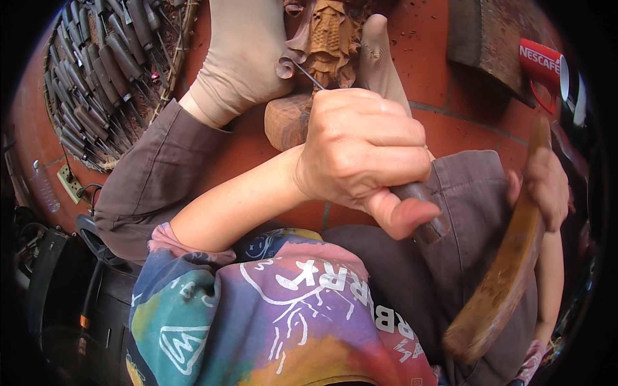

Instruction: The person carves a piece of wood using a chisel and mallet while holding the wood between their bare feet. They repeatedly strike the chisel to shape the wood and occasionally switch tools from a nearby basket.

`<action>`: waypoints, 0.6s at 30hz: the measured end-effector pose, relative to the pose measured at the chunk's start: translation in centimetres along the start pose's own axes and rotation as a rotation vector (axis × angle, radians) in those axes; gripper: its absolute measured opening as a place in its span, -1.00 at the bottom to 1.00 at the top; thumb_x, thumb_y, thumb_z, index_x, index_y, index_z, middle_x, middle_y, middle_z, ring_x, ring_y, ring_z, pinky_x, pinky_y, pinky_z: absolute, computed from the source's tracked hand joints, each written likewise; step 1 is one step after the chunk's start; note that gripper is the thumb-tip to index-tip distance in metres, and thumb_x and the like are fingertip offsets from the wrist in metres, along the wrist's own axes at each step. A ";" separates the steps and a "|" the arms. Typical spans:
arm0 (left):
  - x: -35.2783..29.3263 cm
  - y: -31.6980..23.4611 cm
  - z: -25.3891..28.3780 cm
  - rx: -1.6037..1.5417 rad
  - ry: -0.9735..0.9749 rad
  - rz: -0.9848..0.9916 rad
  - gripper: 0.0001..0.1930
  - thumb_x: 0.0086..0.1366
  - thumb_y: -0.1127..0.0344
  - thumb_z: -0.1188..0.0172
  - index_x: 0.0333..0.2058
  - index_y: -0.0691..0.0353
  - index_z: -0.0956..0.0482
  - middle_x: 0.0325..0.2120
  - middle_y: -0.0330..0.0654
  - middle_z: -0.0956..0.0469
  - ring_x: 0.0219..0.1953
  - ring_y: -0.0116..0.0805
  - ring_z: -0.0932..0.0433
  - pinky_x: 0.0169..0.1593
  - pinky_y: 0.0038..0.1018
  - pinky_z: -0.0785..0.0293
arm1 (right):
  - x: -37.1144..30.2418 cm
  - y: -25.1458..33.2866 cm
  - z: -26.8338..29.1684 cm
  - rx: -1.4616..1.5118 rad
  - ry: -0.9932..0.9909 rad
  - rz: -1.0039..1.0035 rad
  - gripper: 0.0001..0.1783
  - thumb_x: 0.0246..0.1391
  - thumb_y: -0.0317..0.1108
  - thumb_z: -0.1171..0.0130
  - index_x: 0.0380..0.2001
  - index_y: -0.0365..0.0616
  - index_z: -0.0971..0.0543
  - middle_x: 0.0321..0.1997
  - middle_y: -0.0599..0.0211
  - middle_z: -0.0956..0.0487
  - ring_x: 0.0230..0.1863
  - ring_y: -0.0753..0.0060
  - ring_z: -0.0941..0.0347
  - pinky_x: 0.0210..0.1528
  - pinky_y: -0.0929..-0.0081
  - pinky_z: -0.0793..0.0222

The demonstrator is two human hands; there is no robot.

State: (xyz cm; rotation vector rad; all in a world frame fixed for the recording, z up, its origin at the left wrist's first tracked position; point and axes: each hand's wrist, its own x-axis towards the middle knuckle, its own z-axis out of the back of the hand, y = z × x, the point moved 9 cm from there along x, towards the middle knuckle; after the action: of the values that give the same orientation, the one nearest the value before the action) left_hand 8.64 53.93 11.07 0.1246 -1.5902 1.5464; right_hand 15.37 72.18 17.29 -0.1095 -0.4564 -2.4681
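Observation:
My left hand (367, 151) is wrapped round a carving chisel (430, 212), its dark handle coming out below the thumb. The thin metal blade runs up and left to the carved wooden figure (329, 42), near a curled, scroll-like part. That figure has fine textured relief and a rounded, uncarved wood end (286, 122) below it. It lies between my two socked feet (248, 71). Off to the right, my right hand (546, 186) grips a long wooden club-like mallet (499, 289), its thick end toward my knee. Motion blurs this hand slightly. The exact tip contact is too small to tell.
A round woven basket (177, 71) full of dark-handled chisels stands at upper left. At upper right are a dark wooden block (492, 45) and a red mug (541, 61). A power strip (67, 183) and a clear bottle (46, 186) lie at far left.

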 end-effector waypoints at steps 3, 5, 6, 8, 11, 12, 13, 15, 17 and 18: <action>0.3 0.2 -0.6 0.015 0.024 0.017 -0.57 0.08 -0.12 -0.22 -0.72 0.07 -0.44 -0.76 -0.35 -0.25 -0.74 -0.40 -0.31 -0.65 -0.48 -0.17 | 0.6 -1.2 -0.2 -0.072 0.119 -0.130 -0.70 -0.26 -0.59 -0.39 -0.49 -0.32 -0.42 -0.61 0.13 -0.37 -0.60 0.11 -0.35 -0.58 0.29 -0.30; 0.2 0.1 -1.3 0.034 0.062 0.036 -0.58 0.09 -0.09 -0.23 -0.71 0.09 -0.46 -0.78 -0.34 -0.24 -0.75 -0.39 -0.29 -0.64 -0.47 -0.18 | -0.2 -0.9 0.2 -0.032 0.034 0.003 -0.69 -0.23 -0.65 -0.36 -0.45 -0.29 -0.40 -0.56 0.12 -0.41 -0.58 0.09 -0.38 -0.53 0.30 -0.34; 0.0 0.3 -1.4 0.038 0.066 0.041 -0.59 0.08 -0.08 -0.24 -0.71 0.10 -0.46 -0.78 -0.34 -0.24 -0.75 -0.39 -0.30 -0.64 -0.46 -0.18 | -0.8 -0.8 0.0 -0.004 -0.010 0.071 -0.68 -0.22 -0.68 -0.34 -0.43 -0.27 -0.40 -0.54 0.11 -0.43 -0.56 0.08 -0.39 -0.51 0.31 -0.36; -0.1 0.8 -1.4 0.039 0.067 0.053 -0.61 0.07 -0.05 -0.26 -0.71 0.10 -0.48 -0.78 -0.33 -0.25 -0.75 -0.39 -0.30 -0.65 -0.46 -0.18 | -1.2 -1.5 -0.8 0.001 0.056 0.020 -0.69 -0.19 -0.65 -0.36 -0.41 -0.28 -0.40 -0.54 0.12 -0.44 -0.57 0.09 -0.39 -0.50 0.28 -0.37; 0.3 0.9 -1.8 0.029 0.098 0.091 -0.61 0.05 -0.04 -0.30 -0.71 0.11 -0.49 -0.78 -0.32 -0.28 -0.74 -0.36 -0.33 -0.64 -0.46 -0.21 | -2.0 -2.0 -0.5 0.005 -0.004 0.011 -0.66 -0.25 -0.63 -0.38 -0.39 -0.29 -0.43 -0.53 0.11 -0.43 -0.56 0.09 -0.39 -0.50 0.28 -0.36; 0.4 0.8 -1.7 0.015 0.095 0.093 -0.61 0.04 -0.04 -0.30 -0.71 0.12 -0.49 -0.78 -0.32 -0.29 -0.74 -0.36 -0.33 -0.64 -0.46 -0.21 | -1.8 -2.2 -0.6 -0.038 0.052 -0.027 -0.65 -0.27 -0.63 -0.38 -0.39 -0.29 -0.43 -0.53 0.11 -0.43 -0.55 0.10 -0.39 -0.49 0.29 -0.35; 0.5 0.8 -1.7 0.016 0.094 0.099 -0.61 0.05 -0.03 -0.31 -0.71 0.12 -0.48 -0.78 -0.31 -0.29 -0.74 -0.34 -0.33 -0.64 -0.45 -0.21 | -2.0 -2.5 -0.6 -0.080 0.107 -0.063 -0.65 -0.29 -0.63 -0.38 -0.40 -0.28 -0.44 -0.53 0.11 -0.42 -0.55 0.10 -0.39 -0.49 0.30 -0.35; 0.3 1.1 -2.1 0.042 0.115 0.115 -0.60 0.05 -0.03 -0.32 -0.71 0.12 -0.48 -0.79 -0.30 -0.30 -0.75 -0.32 -0.34 -0.65 -0.42 -0.22 | -2.0 -2.8 -1.6 -0.101 0.146 -0.101 -0.66 -0.32 -0.63 -0.38 -0.44 -0.27 -0.44 -0.56 0.15 -0.38 -0.56 0.12 -0.36 -0.49 0.35 -0.31; -0.1 1.1 -3.1 0.111 0.223 0.205 -0.58 0.06 -0.04 -0.33 -0.73 0.12 -0.45 -0.80 -0.28 -0.30 -0.76 -0.29 -0.35 -0.67 -0.40 -0.23 | -2.0 -2.8 -1.6 -0.068 0.093 -0.118 -0.66 -0.32 -0.62 -0.38 -0.44 -0.26 -0.44 -0.58 0.17 -0.36 -0.57 0.15 -0.34 -0.51 0.36 -0.28; 0.3 0.5 -3.6 0.133 0.271 0.243 -0.56 0.06 -0.04 -0.33 -0.74 0.13 -0.43 -0.81 -0.27 -0.30 -0.76 -0.28 -0.35 -0.67 -0.38 -0.23 | -1.7 -2.5 -1.0 -0.062 0.076 -0.131 -0.67 -0.31 -0.61 -0.38 -0.44 -0.25 -0.43 -0.59 0.18 -0.34 -0.58 0.16 -0.33 -0.52 0.36 -0.26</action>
State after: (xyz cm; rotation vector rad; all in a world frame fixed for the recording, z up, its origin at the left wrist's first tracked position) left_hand 10.00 57.22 10.29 -0.2053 -1.3256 1.7724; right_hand 15.30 74.65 15.33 -0.0110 -0.3648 -2.6056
